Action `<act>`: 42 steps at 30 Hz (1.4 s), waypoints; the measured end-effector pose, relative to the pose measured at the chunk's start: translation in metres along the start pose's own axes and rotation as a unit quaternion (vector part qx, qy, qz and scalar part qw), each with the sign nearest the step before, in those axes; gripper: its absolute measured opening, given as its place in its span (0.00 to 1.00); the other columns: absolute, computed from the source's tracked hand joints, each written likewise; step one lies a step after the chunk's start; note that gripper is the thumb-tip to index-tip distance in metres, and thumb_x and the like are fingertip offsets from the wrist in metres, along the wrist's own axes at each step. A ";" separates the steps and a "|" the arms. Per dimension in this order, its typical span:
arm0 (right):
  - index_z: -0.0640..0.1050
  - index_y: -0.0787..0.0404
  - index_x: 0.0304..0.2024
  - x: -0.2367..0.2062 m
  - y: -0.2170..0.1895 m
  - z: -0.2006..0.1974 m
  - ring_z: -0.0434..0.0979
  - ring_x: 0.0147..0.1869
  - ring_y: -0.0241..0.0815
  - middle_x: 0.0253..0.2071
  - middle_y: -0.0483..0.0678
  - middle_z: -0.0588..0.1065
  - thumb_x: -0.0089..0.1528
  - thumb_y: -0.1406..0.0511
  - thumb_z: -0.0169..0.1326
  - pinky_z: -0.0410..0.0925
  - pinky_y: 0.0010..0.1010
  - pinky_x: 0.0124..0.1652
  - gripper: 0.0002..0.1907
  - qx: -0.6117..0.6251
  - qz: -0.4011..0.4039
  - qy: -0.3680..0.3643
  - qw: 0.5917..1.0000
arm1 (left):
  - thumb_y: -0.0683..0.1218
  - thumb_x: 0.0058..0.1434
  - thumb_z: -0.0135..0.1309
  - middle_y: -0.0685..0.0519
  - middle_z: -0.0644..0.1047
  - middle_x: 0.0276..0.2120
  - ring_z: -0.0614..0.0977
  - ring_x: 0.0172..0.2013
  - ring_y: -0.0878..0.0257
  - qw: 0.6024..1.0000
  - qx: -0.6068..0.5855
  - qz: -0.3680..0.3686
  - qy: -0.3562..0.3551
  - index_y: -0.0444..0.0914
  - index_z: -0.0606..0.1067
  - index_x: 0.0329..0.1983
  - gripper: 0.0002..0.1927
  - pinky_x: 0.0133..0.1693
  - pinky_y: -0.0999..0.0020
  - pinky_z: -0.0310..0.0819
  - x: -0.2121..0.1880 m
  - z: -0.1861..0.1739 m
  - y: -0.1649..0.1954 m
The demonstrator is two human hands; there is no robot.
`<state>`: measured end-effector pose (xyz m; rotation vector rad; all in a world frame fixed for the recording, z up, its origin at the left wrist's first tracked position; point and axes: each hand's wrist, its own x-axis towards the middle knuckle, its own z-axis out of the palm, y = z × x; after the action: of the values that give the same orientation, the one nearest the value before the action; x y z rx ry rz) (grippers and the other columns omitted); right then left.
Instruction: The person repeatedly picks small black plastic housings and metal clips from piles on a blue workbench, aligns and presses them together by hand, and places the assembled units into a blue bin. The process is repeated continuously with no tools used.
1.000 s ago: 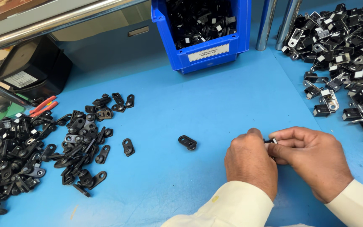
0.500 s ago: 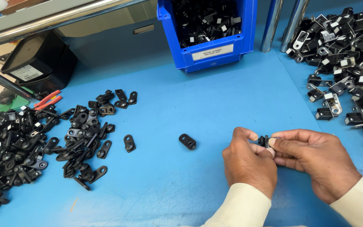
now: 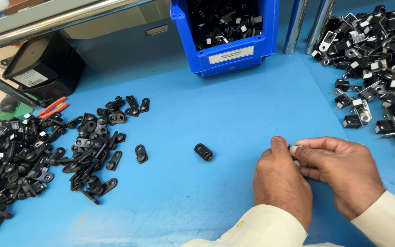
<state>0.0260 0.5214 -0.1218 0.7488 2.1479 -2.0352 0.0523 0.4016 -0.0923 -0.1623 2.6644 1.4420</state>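
We pinch a small black plastic clip part (image 3: 292, 148) between the fingers (image 3: 298, 147) of both hands, our left hand (image 3: 282, 183) and right hand (image 3: 341, 176) meeting tip to tip around it, so neither is nearer; its long axis is hidden. Against half a second ago, the hands sit lower on the blue desk (image 3: 234, 110), the loose black oval link (image 3: 203, 152) left of the fingers unmoved.

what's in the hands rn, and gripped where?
Left hand and right hand pinch one small black part between their fingertips; it is mostly hidden, so the exact grip spot cannot be told.
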 end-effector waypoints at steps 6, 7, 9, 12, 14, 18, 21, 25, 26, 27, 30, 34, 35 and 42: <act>0.77 0.68 0.52 0.004 0.002 -0.009 0.83 0.42 0.45 0.41 0.55 0.83 0.63 0.69 0.61 0.77 0.36 0.43 0.16 -0.015 -0.047 -0.092 0.995 | 0.33 0.60 0.54 0.50 0.76 0.31 0.83 0.32 0.60 0.984 -0.151 -0.086 0.040 0.39 0.71 0.51 0.17 0.34 0.65 0.79 0.011 0.002 -0.009; 0.77 0.66 0.52 0.006 0.001 -0.013 0.83 0.43 0.44 0.42 0.54 0.83 0.63 0.68 0.60 0.77 0.36 0.43 0.15 -0.023 -0.024 -0.091 0.995 | 0.33 0.59 0.55 0.52 0.76 0.31 0.81 0.31 0.63 0.971 -0.211 -0.103 0.035 0.39 0.72 0.51 0.18 0.33 0.68 0.79 0.014 0.001 -0.012; 0.78 0.65 0.51 0.012 0.000 -0.022 0.82 0.44 0.44 0.42 0.54 0.82 0.65 0.66 0.57 0.76 0.35 0.43 0.14 -0.041 0.044 -0.095 0.994 | 0.32 0.57 0.58 0.56 0.74 0.29 0.79 0.28 0.68 0.933 -0.331 -0.137 0.025 0.40 0.74 0.50 0.19 0.31 0.73 0.80 0.016 0.000 -0.017; 0.79 0.71 0.47 0.025 0.006 -0.033 0.82 0.42 0.47 0.39 0.58 0.81 0.68 0.63 0.54 0.75 0.35 0.40 0.15 -0.056 0.133 -0.134 0.980 | 0.32 0.57 0.57 0.55 0.76 0.31 0.80 0.28 0.68 0.905 -0.396 -0.150 -0.038 0.39 0.74 0.51 0.19 0.30 0.75 0.78 0.013 -0.005 -0.026; 0.80 0.73 0.45 0.035 0.013 -0.039 0.82 0.40 0.46 0.38 0.58 0.81 0.69 0.61 0.55 0.75 0.35 0.38 0.17 -0.058 0.134 -0.194 0.970 | 0.33 0.57 0.57 0.53 0.77 0.32 0.81 0.28 0.68 0.901 -0.406 -0.133 -0.073 0.39 0.74 0.51 0.19 0.29 0.75 0.79 0.010 -0.009 -0.029; 0.79 0.71 0.40 0.054 0.022 -0.047 0.78 0.33 0.40 0.33 0.55 0.80 0.66 0.60 0.57 0.75 0.30 0.35 0.17 -0.049 0.112 -0.262 0.957 | 0.33 0.58 0.58 0.53 0.79 0.34 0.84 0.32 0.70 0.878 -0.440 -0.127 -0.140 0.39 0.71 0.54 0.20 0.31 0.76 0.81 0.003 -0.017 -0.032; 0.79 0.71 0.40 0.056 0.025 -0.046 0.79 0.34 0.40 0.33 0.54 0.79 0.67 0.61 0.55 0.75 0.30 0.36 0.15 -0.045 0.137 -0.250 0.957 | 0.33 0.57 0.59 0.51 0.79 0.32 0.83 0.29 0.67 0.899 -0.409 -0.117 -0.102 0.37 0.73 0.52 0.20 0.29 0.76 0.79 -0.002 -0.021 -0.031; 0.79 0.73 0.42 0.042 0.026 -0.038 0.81 0.36 0.45 0.35 0.57 0.80 0.70 0.63 0.52 0.76 0.33 0.40 0.15 -0.036 0.162 -0.211 0.963 | 0.34 0.57 0.59 0.53 0.78 0.30 0.82 0.26 0.66 0.908 -0.385 -0.146 -0.077 0.39 0.74 0.53 0.20 0.28 0.76 0.79 -0.008 -0.025 -0.030; 0.78 0.74 0.42 0.037 0.024 -0.036 0.81 0.36 0.46 0.35 0.58 0.80 0.70 0.63 0.52 0.76 0.34 0.40 0.16 -0.033 0.161 -0.209 0.964 | 0.34 0.58 0.58 0.52 0.78 0.30 0.82 0.26 0.67 0.904 -0.392 -0.149 -0.081 0.39 0.73 0.53 0.19 0.29 0.76 0.79 -0.008 -0.027 -0.030; 0.78 0.74 0.42 0.033 0.022 -0.034 0.82 0.36 0.47 0.35 0.58 0.80 0.71 0.63 0.52 0.76 0.34 0.40 0.16 -0.032 0.160 -0.204 0.965 | 0.34 0.58 0.58 0.52 0.79 0.30 0.82 0.26 0.67 0.900 -0.398 -0.152 -0.085 0.38 0.73 0.53 0.19 0.29 0.76 0.80 -0.009 -0.028 -0.030; 0.78 0.74 0.43 0.014 0.018 -0.028 0.83 0.36 0.49 0.34 0.59 0.79 0.71 0.64 0.52 0.76 0.35 0.39 0.15 -0.046 0.138 -0.178 0.973 | 0.34 0.59 0.58 0.54 0.78 0.31 0.83 0.27 0.68 0.898 -0.398 -0.161 -0.090 0.39 0.74 0.53 0.18 0.30 0.76 0.82 -0.014 -0.031 -0.031; 0.78 0.71 0.43 -0.017 0.019 -0.014 0.82 0.34 0.48 0.33 0.59 0.79 0.71 0.64 0.53 0.77 0.35 0.36 0.12 -0.097 0.023 -0.119 0.988 | 0.33 0.59 0.56 0.53 0.78 0.30 0.82 0.25 0.65 0.909 -0.366 -0.194 -0.056 0.40 0.75 0.51 0.18 0.26 0.73 0.81 -0.019 -0.026 -0.027; 0.79 0.70 0.43 -0.024 0.019 -0.010 0.82 0.34 0.47 0.32 0.58 0.79 0.71 0.65 0.53 0.77 0.35 0.36 0.12 -0.109 -0.014 -0.106 0.988 | 0.33 0.59 0.56 0.53 0.78 0.30 0.82 0.25 0.66 0.911 -0.361 -0.195 -0.051 0.41 0.76 0.51 0.18 0.25 0.73 0.81 -0.020 -0.025 -0.027; 0.81 0.60 0.41 -0.049 0.017 -0.008 0.80 0.38 0.39 0.36 0.44 0.78 0.67 0.60 0.55 0.74 0.29 0.37 0.10 -0.429 -0.251 0.009 0.867 | 0.33 0.57 0.57 0.53 0.78 0.29 0.82 0.26 0.68 0.930 -0.341 -0.134 -0.033 0.43 0.76 0.54 0.22 0.24 0.73 0.82 -0.019 -0.012 -0.031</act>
<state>0.0774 0.5154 -0.1172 0.0743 3.0678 -0.9121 0.0755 0.3753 -0.1084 -0.4966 1.8778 2.1427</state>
